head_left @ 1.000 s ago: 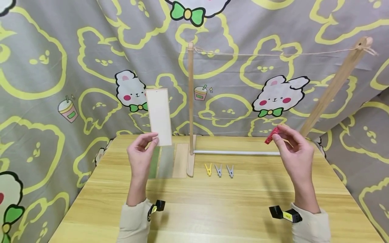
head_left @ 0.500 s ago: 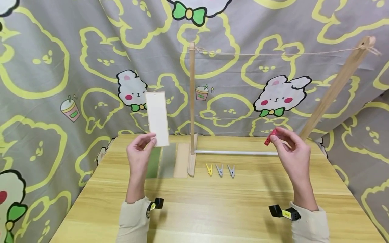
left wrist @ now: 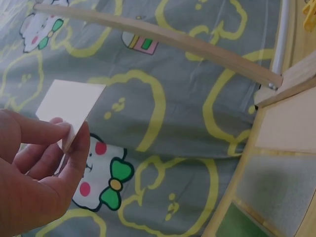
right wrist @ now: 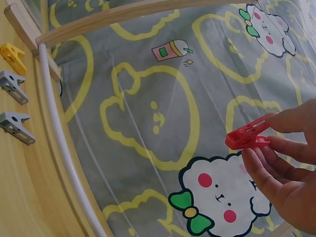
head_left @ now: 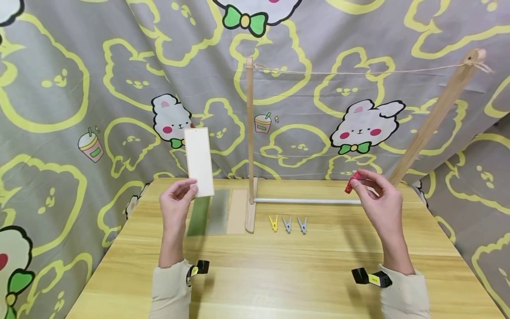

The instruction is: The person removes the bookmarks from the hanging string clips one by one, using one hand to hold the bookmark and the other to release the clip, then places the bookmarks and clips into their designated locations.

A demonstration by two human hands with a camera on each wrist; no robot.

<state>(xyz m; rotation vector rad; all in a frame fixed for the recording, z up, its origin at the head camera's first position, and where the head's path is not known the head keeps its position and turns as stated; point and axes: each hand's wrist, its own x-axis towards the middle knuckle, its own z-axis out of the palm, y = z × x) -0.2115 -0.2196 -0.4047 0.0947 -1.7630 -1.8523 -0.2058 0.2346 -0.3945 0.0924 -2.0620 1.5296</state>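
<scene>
Card (head_left: 198, 162) and red peg (head_left: 351, 182) (both pinched)

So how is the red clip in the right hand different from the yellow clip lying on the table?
The red clip is pinched in the right hand, held up in the air; the yellow clip lies on the table, untouched. The red clip is alone in the hand, while the yellow clip sits in a row beside two grey clips. Both look like small pegs of similar shape.
</scene>
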